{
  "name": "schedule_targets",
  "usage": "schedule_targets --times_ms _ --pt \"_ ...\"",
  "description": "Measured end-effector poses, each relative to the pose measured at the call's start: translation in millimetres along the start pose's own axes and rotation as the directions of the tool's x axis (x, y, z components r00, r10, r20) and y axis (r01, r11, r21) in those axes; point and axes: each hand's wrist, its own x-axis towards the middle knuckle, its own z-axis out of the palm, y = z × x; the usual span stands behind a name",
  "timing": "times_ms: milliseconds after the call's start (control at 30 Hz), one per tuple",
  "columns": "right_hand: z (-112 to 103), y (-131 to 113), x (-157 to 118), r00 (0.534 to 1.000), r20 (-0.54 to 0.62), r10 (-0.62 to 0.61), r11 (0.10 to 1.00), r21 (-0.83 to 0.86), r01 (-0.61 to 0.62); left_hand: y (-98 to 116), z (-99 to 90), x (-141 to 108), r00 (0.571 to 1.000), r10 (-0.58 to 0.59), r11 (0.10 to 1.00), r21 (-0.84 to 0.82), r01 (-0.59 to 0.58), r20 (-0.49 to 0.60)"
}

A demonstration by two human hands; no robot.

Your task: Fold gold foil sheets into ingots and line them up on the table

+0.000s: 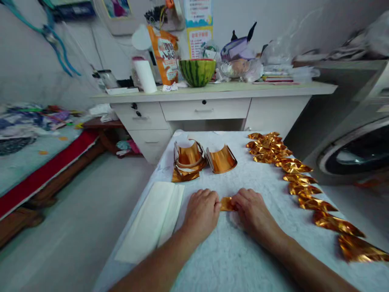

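Note:
Between my hands, low over the cloth-covered table, is a small piece of gold foil (226, 204). My left hand (203, 209) has its fingers closed on the foil's left end. At the other end my right hand (247, 207) pinches it, with the fingertips partly hidden. Just beyond lie a curled stack of gold foil sheets (188, 160) and a separate curved gold sheet (223, 159). A stack of pale paper (148, 219) rests left of my left hand. Several folded gold foil pieces (299, 178) run in an overlapping row down the right side.
A white desk (206, 107) with drawers stands beyond the table, bearing a cut watermelon (197, 72), an orange pouch (165, 54) and a white roll (146, 76). A washing machine (358, 134) is at right. A wood-framed bed (54, 162) is at left.

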Motion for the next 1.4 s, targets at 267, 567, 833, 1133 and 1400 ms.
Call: schedule_targets --times_ms 267,567,833,1133,1400 --pt "-11.5 -21.1 0.4 0.999 -0.018 0.047 0.998 -0.037 -0.048 8.0 -6.0 -8.1 0.999 -0.048 0.999 -0.003 0.048 -0.005" --pt "-6.5 -24.9 -1.1 0.997 -0.046 0.057 0.987 -0.149 -0.063 2.0 -3.9 -6.0 0.997 -0.073 0.996 -0.042 0.074 0.022" --pt "-1.9 -29.3 1.1 0.993 -0.076 0.091 0.975 -0.195 -0.104 -1.0 -5.3 -6.3 0.997 -0.049 0.998 -0.047 0.052 0.059" --pt "-6.5 -19.4 -3.3 0.988 -0.08 0.132 0.978 -0.153 -0.143 -2.4 -7.9 -6.2 0.996 -0.045 0.997 -0.058 0.049 0.083" --pt "-9.9 -1.8 -12.0 0.986 -0.095 0.134 0.976 -0.159 -0.148 -5.1 -5.9 -6.1 0.995 -0.037 0.997 -0.067 0.043 0.094"
